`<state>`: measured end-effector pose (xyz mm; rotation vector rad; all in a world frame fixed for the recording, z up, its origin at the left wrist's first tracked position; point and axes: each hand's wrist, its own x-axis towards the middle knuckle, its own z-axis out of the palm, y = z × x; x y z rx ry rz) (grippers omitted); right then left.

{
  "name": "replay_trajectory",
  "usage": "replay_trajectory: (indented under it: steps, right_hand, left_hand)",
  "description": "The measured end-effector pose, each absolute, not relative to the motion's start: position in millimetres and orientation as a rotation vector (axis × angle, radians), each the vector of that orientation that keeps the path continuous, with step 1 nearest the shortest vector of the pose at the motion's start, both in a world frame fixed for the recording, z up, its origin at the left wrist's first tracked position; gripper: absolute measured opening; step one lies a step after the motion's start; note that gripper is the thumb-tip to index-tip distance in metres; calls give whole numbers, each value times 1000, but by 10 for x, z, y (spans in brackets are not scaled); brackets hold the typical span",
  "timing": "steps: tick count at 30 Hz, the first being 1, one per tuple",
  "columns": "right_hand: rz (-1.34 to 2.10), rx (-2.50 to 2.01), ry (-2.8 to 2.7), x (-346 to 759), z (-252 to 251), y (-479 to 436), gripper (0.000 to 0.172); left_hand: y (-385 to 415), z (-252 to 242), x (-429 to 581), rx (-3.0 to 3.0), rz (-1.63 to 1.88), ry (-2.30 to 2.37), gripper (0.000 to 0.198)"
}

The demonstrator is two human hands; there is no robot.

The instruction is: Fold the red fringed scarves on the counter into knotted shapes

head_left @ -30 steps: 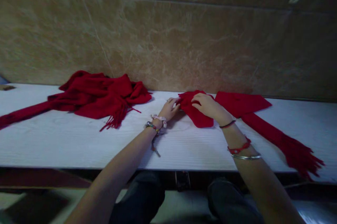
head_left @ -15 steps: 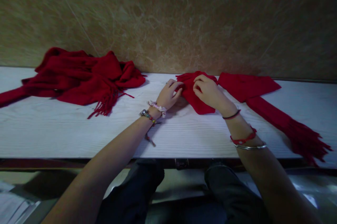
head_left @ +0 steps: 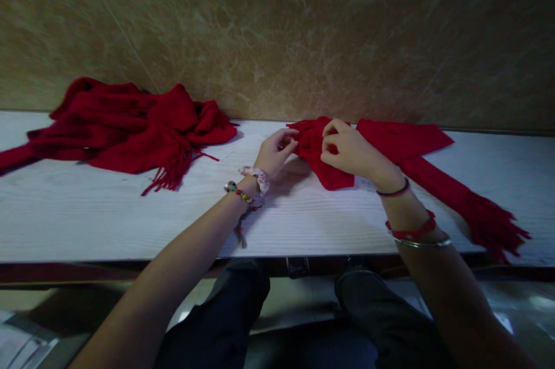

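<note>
A red fringed scarf (head_left: pixel 416 172) lies on the white table (head_left: pixel 130 218) right of centre, its tasselled end trailing to the front right. My left hand (head_left: pixel 275 152) pinches the folded end of this scarf at its left edge. My right hand (head_left: pixel 349 149) grips the same folded end from the right, fingers curled into the cloth. Both hands lift the fold a little off the table.
A second red fringed scarf (head_left: pixel 125 129) lies crumpled at the back left of the table. A brown marble wall (head_left: pixel 277 33) rises right behind the table. My knees in dark trousers (head_left: pixel 243 323) show below the table's front edge.
The camera tilted down between the first frame and the later ones. My two hands have drawn closer on the folded end and raised it slightly.
</note>
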<state>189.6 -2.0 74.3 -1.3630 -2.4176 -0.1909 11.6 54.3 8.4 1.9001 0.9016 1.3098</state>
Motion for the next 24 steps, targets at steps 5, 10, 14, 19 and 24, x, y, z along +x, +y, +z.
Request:
replay_trajectory:
  steps: [5, 10, 14, 19, 24]
  right_hand:
    - [-142, -1532, -2712, 1991, 887, -261, 27]
    - [-127, -1714, -2595, 1918, 799, -265, 30]
    - [-148, -1768, -2499, 1863, 761, -235, 22]
    - [5, -1610, -2232, 1805, 764, -251, 20]
    - [99, -1529, -2245, 1795, 805, -332, 21]
  left_hand:
    - [478, 67, 194, 1785, 1208, 802, 29]
    - [415, -26, 281, 1845, 1147, 715, 35]
    - [389, -51, 305, 1869, 1155, 695, 33]
    - [337, 47, 310, 1733, 1158, 729, 28]
    - [338, 126, 262, 1522, 1138, 827, 33]
